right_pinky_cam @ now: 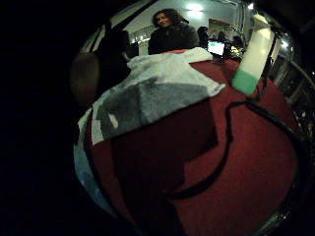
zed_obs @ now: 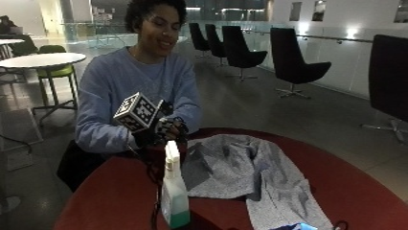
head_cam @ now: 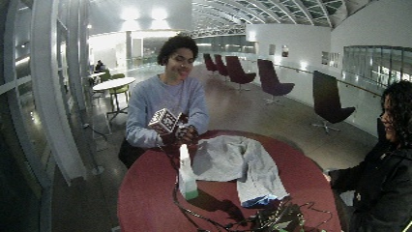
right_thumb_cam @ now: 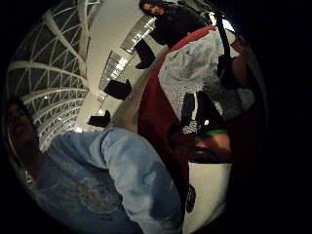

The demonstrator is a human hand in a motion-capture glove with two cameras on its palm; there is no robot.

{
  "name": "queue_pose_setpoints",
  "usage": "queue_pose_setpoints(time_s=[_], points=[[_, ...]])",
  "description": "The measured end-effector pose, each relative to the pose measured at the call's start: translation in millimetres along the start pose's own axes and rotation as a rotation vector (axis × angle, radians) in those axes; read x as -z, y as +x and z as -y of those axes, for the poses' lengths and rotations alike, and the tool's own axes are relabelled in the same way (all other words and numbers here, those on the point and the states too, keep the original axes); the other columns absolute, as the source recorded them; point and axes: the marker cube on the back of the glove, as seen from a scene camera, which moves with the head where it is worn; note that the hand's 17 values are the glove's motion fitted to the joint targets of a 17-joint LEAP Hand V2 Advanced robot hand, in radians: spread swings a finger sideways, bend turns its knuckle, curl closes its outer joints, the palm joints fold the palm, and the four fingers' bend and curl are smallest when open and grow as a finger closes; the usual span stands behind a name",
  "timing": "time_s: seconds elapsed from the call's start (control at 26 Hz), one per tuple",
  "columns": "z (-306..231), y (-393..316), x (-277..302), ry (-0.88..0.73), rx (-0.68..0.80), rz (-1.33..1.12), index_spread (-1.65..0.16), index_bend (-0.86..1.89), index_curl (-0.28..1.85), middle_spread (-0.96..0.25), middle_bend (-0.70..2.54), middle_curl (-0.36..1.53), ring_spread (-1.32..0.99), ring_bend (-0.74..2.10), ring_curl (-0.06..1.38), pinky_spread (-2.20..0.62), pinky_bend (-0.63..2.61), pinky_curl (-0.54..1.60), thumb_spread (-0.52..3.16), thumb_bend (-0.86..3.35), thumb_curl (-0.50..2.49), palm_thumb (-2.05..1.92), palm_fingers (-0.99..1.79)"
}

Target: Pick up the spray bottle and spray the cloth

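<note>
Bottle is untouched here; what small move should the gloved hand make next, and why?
Probably reach forward to the spray bottle: it stands upright on the red table beside the cloth, while the gloved right hand hovers behind it, holding nothing.

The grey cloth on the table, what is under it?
The grey cloth lies spread on the round red table. Red tabletop shows around it. Whether anything lies hidden beneath its folds cannot be seen. The spray bottle stands beside it.

no legible text, labels, brands or nos. anywhere
</note>
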Motion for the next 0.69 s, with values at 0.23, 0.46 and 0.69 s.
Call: queue_pose_setpoints(time_s=[0.23,0.46,0.69], points=[[5.1,24.6,31.9,0.123,-0.139,0.157,-0.28,0.09,0.31,-0.03,0.36,0.31,-0.02,0.52,0.35,0.18,0.23,0.17,0.94,0.23,0.36,0.76,0.81],[12.3,63.6,49.9,0.137,-0.257,0.277,-0.33,0.04,0.24,-0.02,0.31,0.32,-0.01,0.53,0.36,0.18,0.32,0.23,1.01,0.18,0.38,0.74,0.69],[20.3,89.0,49.7,0.232,-0.326,0.292,-0.34,0.05,0.2,-0.01,0.3,0.34,0.01,0.53,0.36,0.18,0.38,0.26,1.05,0.13,0.4,0.73,0.63]])
